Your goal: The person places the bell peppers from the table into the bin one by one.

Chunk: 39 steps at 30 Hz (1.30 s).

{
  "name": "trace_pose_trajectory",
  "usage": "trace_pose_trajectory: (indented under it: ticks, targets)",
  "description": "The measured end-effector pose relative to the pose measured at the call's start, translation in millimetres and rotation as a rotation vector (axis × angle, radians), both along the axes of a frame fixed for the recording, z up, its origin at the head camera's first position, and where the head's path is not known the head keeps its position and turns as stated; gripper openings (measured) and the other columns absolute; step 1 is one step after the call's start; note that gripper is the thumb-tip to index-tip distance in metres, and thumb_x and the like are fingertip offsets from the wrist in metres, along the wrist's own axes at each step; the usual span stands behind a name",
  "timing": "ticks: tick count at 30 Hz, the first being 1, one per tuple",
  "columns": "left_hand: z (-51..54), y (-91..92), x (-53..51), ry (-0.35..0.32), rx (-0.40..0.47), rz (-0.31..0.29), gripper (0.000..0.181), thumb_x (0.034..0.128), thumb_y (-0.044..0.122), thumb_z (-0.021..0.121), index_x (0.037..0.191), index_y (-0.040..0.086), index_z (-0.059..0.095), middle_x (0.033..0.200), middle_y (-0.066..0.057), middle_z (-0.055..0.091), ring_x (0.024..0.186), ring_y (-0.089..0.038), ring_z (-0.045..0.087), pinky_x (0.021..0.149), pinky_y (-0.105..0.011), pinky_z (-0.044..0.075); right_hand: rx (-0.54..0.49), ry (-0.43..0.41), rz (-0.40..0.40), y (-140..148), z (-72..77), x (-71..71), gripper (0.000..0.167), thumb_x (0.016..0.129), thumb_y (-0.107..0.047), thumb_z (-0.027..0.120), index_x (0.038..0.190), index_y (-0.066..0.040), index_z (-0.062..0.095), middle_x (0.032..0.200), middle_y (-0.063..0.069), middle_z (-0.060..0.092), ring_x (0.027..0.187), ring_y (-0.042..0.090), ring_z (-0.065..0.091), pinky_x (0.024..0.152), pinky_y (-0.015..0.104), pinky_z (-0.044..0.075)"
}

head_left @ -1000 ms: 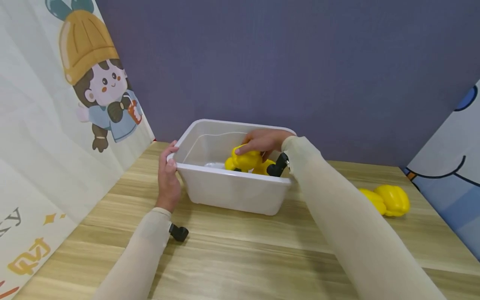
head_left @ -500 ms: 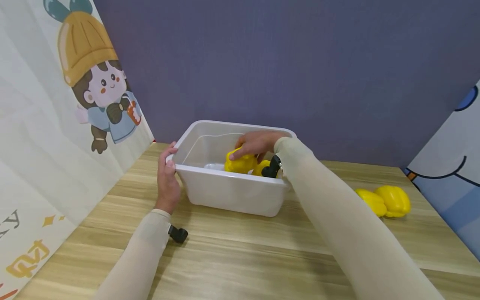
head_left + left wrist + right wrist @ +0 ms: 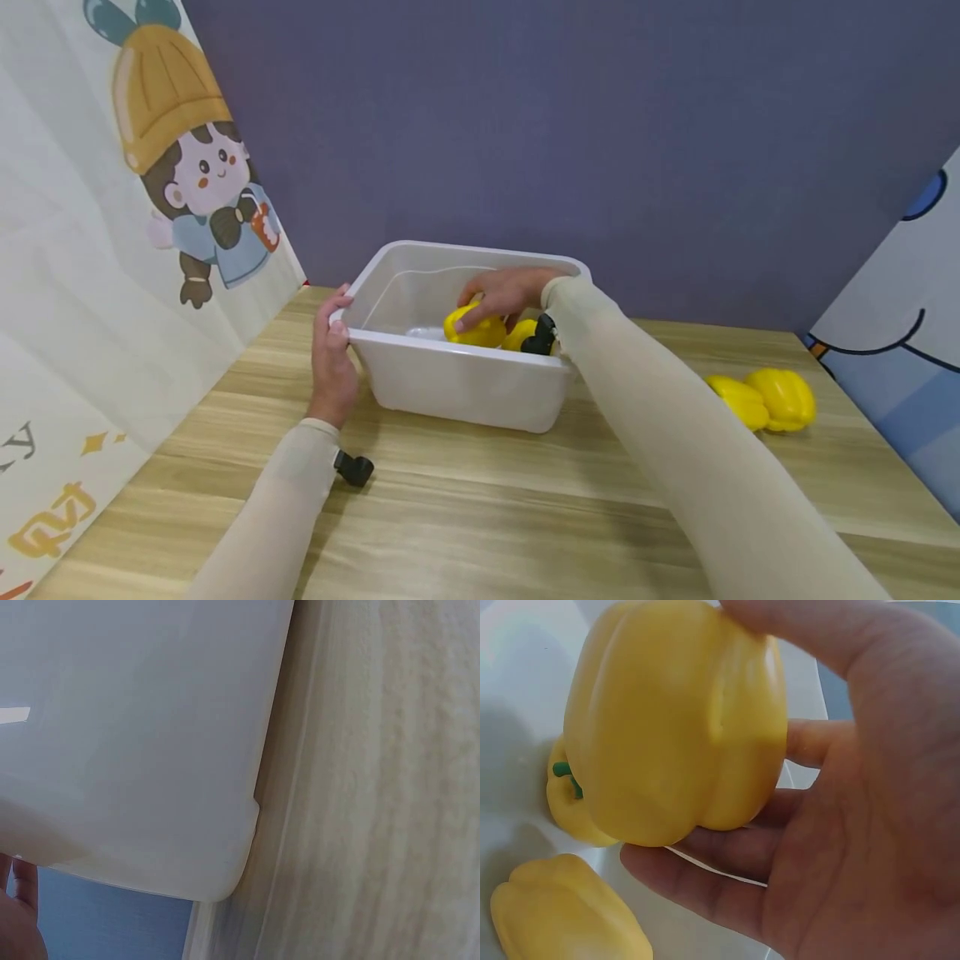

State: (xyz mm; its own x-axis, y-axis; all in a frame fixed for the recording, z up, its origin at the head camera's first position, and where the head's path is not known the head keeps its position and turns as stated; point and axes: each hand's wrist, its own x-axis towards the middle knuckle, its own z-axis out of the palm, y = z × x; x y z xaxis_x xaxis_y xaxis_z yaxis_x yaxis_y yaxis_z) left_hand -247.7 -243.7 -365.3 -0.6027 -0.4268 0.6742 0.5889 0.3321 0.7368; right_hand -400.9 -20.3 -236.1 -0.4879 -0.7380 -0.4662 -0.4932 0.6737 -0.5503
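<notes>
Inside the white plastic bin [image 3: 457, 379], my right hand [image 3: 506, 293] grips a yellow bell pepper [image 3: 480, 332]. In the right wrist view the thumb and curled fingers go around that bell pepper [image 3: 660, 727]. Two more yellow bell peppers lie in the bin: one with a green stem [image 3: 562, 802] behind the held one, another [image 3: 570, 911] at the lower left. My left hand [image 3: 333, 367] holds the bin's left rim, with its thumb on the near side. The left wrist view shows the bin's outer wall [image 3: 135, 735] and part of that hand [image 3: 19, 922].
Two yellow bell peppers [image 3: 780, 400] lie touching on the wooden table [image 3: 465, 517] to the right, partly behind my right sleeve. A dark panel [image 3: 525, 125] stands close behind the bin. Printed sheets [image 3: 60, 250] border the table at left and right.
My right hand has moved left and lower into the bin with the bell pepper. The left hand stays on the rim, and the bin has hardly moved.
</notes>
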Motion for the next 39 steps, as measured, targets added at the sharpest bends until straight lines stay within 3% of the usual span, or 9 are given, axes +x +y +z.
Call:
trace_pose_trajectory:
  ticks: [12, 29, 39]
  targets:
    - [-0.3, 0.6, 1.1, -0.006, -0.005, -0.007, 0.044, 0.1020, 0.023, 0.030, 0.132, -0.005, 0.047, 0.154, -0.009, 0.042, 0.142, -0.025, 0.034, 0.108, -0.030, 0.031, 0.012, -0.003, -0.005, 1.6, -3.0, -0.8, 0.070, 0.083, -0.053, 0.073, 0.139, -0.018, 0.051, 0.132, 0.005, 0.052, 0.113, 0.025, 0.057, 0.088, 0.040, 0.055]
    - [-0.1, 1.7, 0.6, -0.014, -0.009, 0.006, 0.044, 0.1017, 0.023, 0.030, 0.131, -0.005, 0.047, 0.153, -0.009, 0.043, 0.142, -0.025, 0.036, 0.109, -0.030, 0.031, 0.040, 0.012, -0.013, 4.6, -3.4, -1.0, 0.072, 0.081, -0.053, 0.076, 0.138, -0.018, 0.052, 0.130, 0.005, 0.053, 0.112, 0.025, 0.057, 0.092, 0.043, 0.053]
    - [-0.6, 1.4, 0.6, -0.014, 0.009, -0.015, 0.045, 0.1019, 0.023, 0.029, 0.132, -0.006, 0.046, 0.153, -0.010, 0.042, 0.141, -0.024, 0.037, 0.105, -0.030, 0.034, 0.045, 0.051, -0.002, 5.4, -6.2, -0.7, 0.075, 0.079, -0.056, 0.076, 0.138, -0.016, 0.053, 0.128, 0.004, 0.054, 0.108, 0.024, 0.059, 0.084, 0.035, 0.056]
